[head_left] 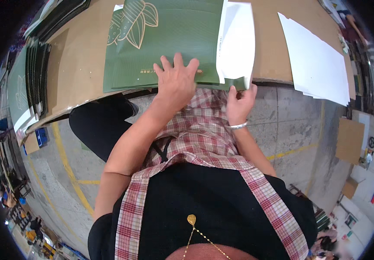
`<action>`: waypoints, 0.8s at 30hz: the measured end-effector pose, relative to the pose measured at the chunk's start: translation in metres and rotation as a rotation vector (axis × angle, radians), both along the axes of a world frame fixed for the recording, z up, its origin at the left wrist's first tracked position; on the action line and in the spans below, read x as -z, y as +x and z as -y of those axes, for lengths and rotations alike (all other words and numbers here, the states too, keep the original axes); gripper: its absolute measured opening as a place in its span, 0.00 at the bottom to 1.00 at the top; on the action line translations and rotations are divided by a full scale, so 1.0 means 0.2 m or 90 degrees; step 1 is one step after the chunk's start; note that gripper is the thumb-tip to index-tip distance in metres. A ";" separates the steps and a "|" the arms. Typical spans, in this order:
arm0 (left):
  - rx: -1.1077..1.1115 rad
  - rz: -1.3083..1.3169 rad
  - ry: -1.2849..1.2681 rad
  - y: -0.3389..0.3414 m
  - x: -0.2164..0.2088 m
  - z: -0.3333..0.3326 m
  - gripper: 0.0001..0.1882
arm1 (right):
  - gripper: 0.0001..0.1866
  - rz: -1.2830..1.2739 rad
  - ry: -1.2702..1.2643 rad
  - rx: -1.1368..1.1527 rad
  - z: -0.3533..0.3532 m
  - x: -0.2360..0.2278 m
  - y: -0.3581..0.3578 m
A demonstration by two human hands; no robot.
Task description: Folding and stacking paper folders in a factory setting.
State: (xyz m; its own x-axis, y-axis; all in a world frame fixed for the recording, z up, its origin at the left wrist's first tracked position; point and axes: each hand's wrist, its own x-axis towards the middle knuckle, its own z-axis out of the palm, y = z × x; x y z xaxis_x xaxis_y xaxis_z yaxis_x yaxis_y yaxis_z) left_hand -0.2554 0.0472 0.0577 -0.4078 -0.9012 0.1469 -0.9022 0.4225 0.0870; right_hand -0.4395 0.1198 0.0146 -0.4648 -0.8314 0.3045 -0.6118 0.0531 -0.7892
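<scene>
A flat green paper bag point(174, 26) with gold leaf drawings lies at the near edge of the table, its white inner side point(237, 47) folded open along the right. Fingers spread, my left hand point(174, 82) rests flat on the bag's green face, near its lower edge. My right hand point(241, 103) is closed at the bag's lower right corner, thumb and fingers pinching the edge there. What lies beneath the bag is mostly hidden.
The brown tabletop point(267, 43) runs along the front of me. White sheets point(314, 60) lie at the right, overhanging the edge. A stack of dark green folded bags point(35, 78) stands on the left, with another dark stack point(61, 17) behind.
</scene>
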 end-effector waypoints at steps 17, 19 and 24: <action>-0.029 -0.098 -0.065 0.02 0.17 0.02 0.41 | 0.41 -0.392 -0.031 -0.325 0.08 -0.06 -0.06; -0.036 -0.084 -0.066 0.02 0.17 0.02 0.40 | 0.39 -0.397 -0.045 -0.332 0.09 -0.03 -0.08; -0.036 -0.067 -0.069 0.01 0.17 0.01 0.39 | 0.30 -0.423 -0.057 -0.319 0.09 0.01 -0.10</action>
State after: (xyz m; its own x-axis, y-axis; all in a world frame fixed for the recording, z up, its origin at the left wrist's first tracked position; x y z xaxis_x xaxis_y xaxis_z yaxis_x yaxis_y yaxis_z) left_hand -0.2530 0.0453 0.0233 -0.3341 -0.8987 0.2842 -0.9129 0.3836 0.1395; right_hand -0.4591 0.1014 0.0129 0.2536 -0.8511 0.4597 -0.8853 -0.3958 -0.2443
